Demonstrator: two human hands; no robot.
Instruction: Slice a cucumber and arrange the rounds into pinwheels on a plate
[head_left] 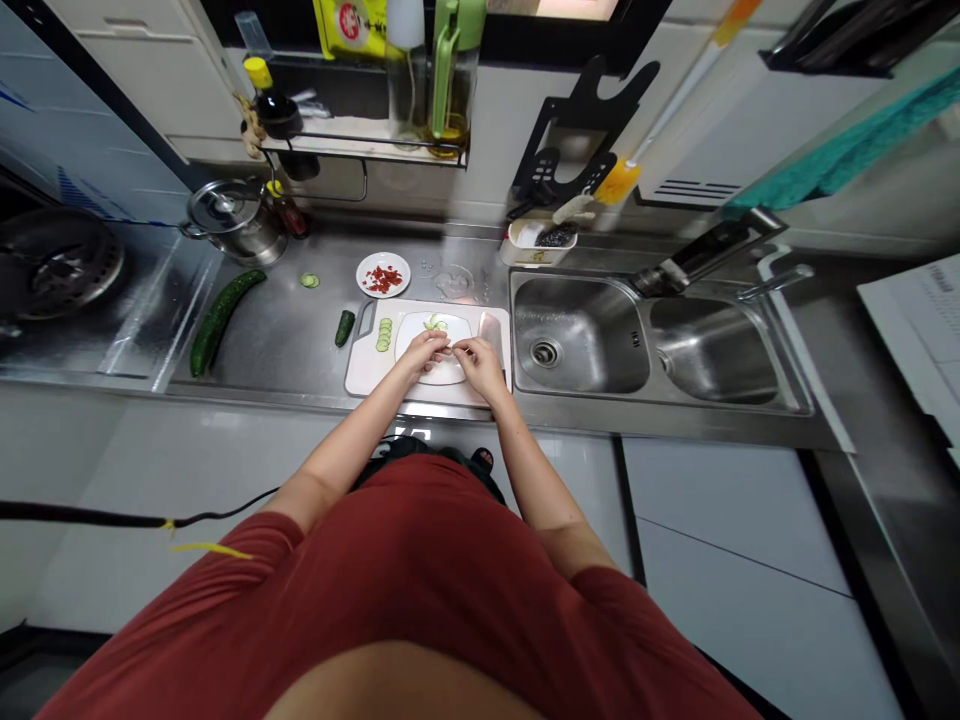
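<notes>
My left hand (424, 352) and my right hand (482, 364) meet over a white plate (442, 377), fingertips pinched close together. Whatever lies between the fingers is too small to make out. Pale green cucumber slices (435, 323) lie on the plate just beyond my fingers. The plate rests on a white cutting board (364, 378) with a grey handle. On the board's left part is a row of overlapping cucumber slices (384, 335). A knife's broad, shiny blade (491, 328) appears to lie at the board's right, partly hidden by my right hand.
Left of the board are a cucumber stub (345, 327), a whole cucumber (223, 322) and a lidded pot (238, 225). Behind it stands a small plate (403, 284) of chopped red pieces. A double sink (585, 345) adjoins the board on the right. Bottles (456, 75) stand on a rack above.
</notes>
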